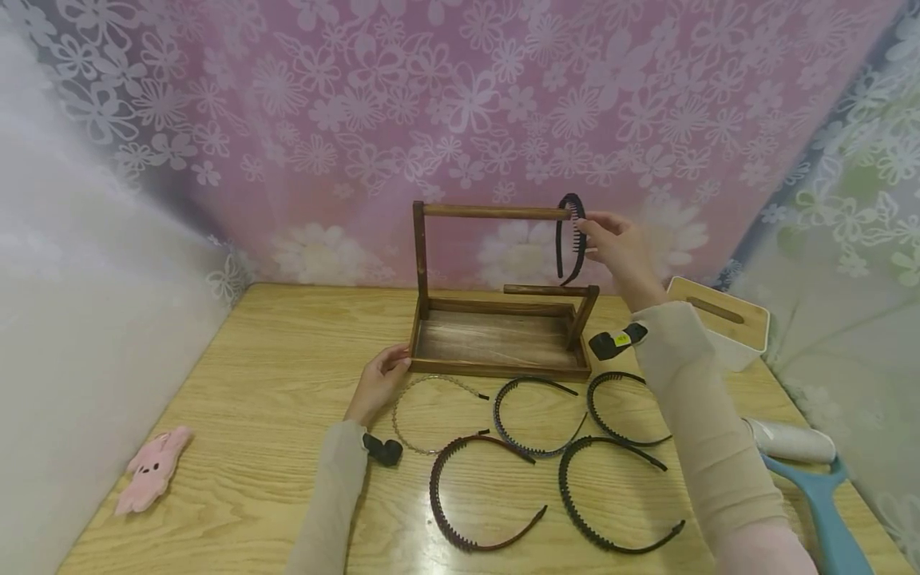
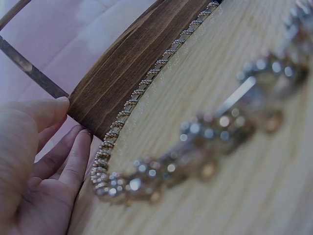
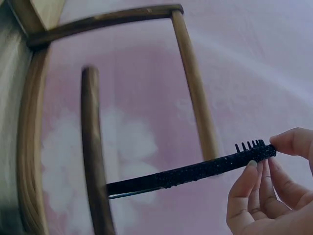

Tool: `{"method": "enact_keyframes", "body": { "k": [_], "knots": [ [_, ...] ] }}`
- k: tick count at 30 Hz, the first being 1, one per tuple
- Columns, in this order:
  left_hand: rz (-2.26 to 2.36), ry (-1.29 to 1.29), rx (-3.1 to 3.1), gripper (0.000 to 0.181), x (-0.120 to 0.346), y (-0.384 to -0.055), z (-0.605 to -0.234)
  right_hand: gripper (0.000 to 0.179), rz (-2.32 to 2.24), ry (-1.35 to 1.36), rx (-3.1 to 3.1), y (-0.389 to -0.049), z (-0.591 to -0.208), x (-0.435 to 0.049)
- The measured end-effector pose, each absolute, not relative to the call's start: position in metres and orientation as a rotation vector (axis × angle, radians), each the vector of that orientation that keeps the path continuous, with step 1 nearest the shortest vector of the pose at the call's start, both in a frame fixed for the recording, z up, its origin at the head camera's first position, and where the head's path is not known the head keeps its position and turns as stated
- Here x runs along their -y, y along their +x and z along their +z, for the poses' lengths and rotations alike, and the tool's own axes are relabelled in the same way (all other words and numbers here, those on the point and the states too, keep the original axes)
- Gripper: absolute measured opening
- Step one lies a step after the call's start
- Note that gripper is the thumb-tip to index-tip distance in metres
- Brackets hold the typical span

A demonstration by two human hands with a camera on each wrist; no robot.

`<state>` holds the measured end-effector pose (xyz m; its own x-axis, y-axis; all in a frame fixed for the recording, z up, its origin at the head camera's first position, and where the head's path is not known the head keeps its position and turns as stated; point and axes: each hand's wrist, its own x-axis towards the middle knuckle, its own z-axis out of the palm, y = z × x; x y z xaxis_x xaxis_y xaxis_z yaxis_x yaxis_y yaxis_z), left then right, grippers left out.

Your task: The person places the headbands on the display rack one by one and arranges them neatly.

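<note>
My right hand (image 1: 621,251) pinches a black toothed headband (image 3: 195,171) between thumb and fingertips. The hoop hangs upright at the free right end of the upper rod (image 1: 496,212) of a dark wooden stand. In the right wrist view that rod's end meets the band near my fingers. Below it, the shorter lower rod (image 1: 539,290) juts left from its post. My left hand (image 1: 377,387) grips the front left corner of the stand's tray base (image 1: 496,370), thumb above and fingers beneath. A beaded headband (image 2: 132,105) lies right beside that hand.
Several dark toothed headbands lie before the stand, among them a reddish one (image 1: 440,503) and a black one (image 1: 568,487). At right are a lidded white box (image 1: 729,351) and a blue-handled lint roller (image 1: 819,487). A pink plush toy (image 1: 152,471) lies far left.
</note>
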<state>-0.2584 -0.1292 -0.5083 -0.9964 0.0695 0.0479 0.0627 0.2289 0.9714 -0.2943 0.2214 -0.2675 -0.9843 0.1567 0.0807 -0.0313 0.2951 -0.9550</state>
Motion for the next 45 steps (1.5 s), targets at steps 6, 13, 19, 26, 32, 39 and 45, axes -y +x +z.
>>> {"method": "enact_keyframes", "body": {
  "k": [6, 13, 19, 26, 32, 39, 45],
  "knots": [
    [1.978, 0.134, -2.421, 0.04, 0.129, -0.258, -0.509, 0.05, 1.9, -0.044, 2.385, -0.302, -0.278, -0.192],
    [1.962, 0.137, -2.434, 0.04, 0.13, -0.256, -0.507, 0.044, 2.018, -0.028, 2.377, -0.312, -0.285, -0.152],
    [1.948, 0.116, -2.422, 0.039, 0.131, -0.256, -0.506, 0.04, 2.127, 0.029, 2.366, -0.316, -0.289, -0.12],
    [1.952, 0.098, -2.376, 0.043, 0.133, -0.255, -0.499, 0.039, 2.162, 0.061, 2.352, -0.322, -0.287, -0.082],
    [1.956, 0.109, -2.385, 0.043, 0.133, -0.26, -0.508, 0.038, 2.092, 0.073, 2.365, -0.328, -0.286, -0.057],
    [1.968, 0.109, -2.401, 0.04, 0.132, -0.258, -0.507, 0.037, 2.079, 0.039, 2.337, -0.333, -0.29, -0.041],
    [1.966, 0.111, -2.396, 0.041, 0.133, -0.259, -0.508, 0.037, 2.142, 0.007, 2.269, -0.334, -0.297, -0.036]
  ]
}}
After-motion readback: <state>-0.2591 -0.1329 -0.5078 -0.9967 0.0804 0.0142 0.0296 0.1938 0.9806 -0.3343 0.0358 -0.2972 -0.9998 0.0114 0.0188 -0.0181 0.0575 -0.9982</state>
